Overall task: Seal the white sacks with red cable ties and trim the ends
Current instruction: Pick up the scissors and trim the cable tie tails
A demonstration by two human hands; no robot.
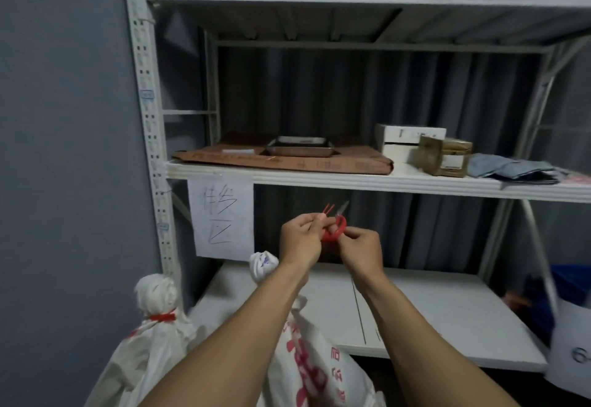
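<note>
The left hand (300, 240) pinches two red cable ties (327, 209) between its curled fingertips, and just right of it the right hand (361, 246) grips red-handled scissors (338, 226). Nearer and lower, the left white sack (153, 336) has a red tie (161, 317) around its neck. A second sack (307, 362) stands just right of it, under the left forearm.
</note>
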